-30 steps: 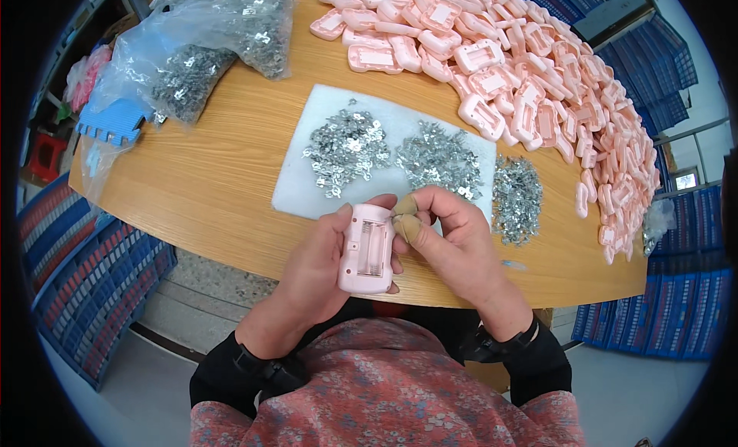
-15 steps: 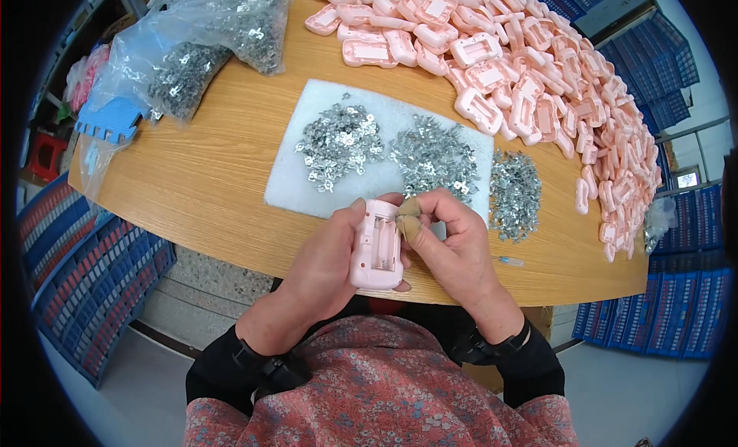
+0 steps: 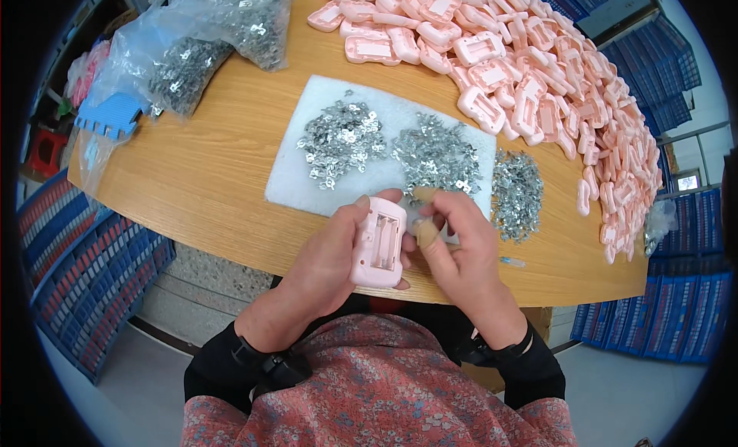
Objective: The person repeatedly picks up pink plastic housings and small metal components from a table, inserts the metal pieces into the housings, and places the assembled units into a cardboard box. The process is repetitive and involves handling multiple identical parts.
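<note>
A pink plastic housing (image 3: pixel 367 264) with a two-slot battery compartment rests in my left hand (image 3: pixel 327 255), which is wrapped round its left side and underside. The compartment faces up. Just right of the housing is my right hand (image 3: pixel 461 243), its thumb and forefinger capped with tan finger covers and held apart. I make out nothing held in it. Beyond the hands, a white foam sheet (image 3: pixel 288 172) carries two heaps of small metal contact plates, a left heap (image 3: pixel 342 139) and a right heap (image 3: pixel 438 153). Another heap of metal plates (image 3: pixel 517 193) lies beside the sheet.
A large pile of pink housings (image 3: pixel 530 86) covers the table's far right. Clear bags of metal plates (image 3: pixel 188 74) and a blue foam piece (image 3: pixel 109 115) are at far left. A small capped needle-like item (image 3: pixel 511 262) lies near the front edge. Blue racks (image 3: pixel 100 285) stand beside the wooden table (image 3: pixel 192 170).
My right thumb and forefinger have come away from the housing's right edge, shifting rightward and parting. My left hand still holds the housing in nearly the same place.
</note>
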`<state>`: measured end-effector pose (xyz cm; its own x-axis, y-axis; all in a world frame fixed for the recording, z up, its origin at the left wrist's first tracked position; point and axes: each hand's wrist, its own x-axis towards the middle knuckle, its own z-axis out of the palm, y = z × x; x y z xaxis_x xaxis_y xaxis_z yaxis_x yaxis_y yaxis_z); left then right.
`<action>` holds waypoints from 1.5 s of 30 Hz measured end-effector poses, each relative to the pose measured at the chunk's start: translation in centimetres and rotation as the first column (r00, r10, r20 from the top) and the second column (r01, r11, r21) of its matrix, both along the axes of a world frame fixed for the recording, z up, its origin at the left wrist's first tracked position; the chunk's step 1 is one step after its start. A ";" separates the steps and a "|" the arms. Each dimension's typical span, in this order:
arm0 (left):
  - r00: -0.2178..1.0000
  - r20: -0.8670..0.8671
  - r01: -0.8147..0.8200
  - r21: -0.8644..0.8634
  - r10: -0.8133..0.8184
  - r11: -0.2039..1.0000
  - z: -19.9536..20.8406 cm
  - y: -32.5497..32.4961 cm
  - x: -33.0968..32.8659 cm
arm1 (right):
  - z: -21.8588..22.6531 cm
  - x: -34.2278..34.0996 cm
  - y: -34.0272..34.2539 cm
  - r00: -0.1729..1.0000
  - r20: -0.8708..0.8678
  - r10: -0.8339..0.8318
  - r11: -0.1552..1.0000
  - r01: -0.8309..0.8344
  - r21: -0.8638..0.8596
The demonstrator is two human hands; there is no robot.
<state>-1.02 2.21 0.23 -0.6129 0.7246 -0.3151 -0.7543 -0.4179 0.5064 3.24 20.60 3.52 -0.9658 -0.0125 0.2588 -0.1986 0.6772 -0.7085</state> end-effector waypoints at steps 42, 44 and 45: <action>0.915 -0.254 0.273 -0.183 -0.314 0.944 1.5 -1.2 -0.9 | 0.5 0.0 1.1 0.912 0.348 0.217 0.840 0.008 -0.543; 0.946 -0.138 0.294 -0.011 -0.292 0.956 0.7 -1.2 -0.9 | 0.4 0.1 1.2 0.904 0.367 0.220 0.836 0.020 -0.549; 0.951 -0.100 0.299 0.066 -0.291 0.952 0.1 -1.3 -0.9 | 0.5 0.1 1.2 0.900 0.376 0.221 0.826 0.033 -0.563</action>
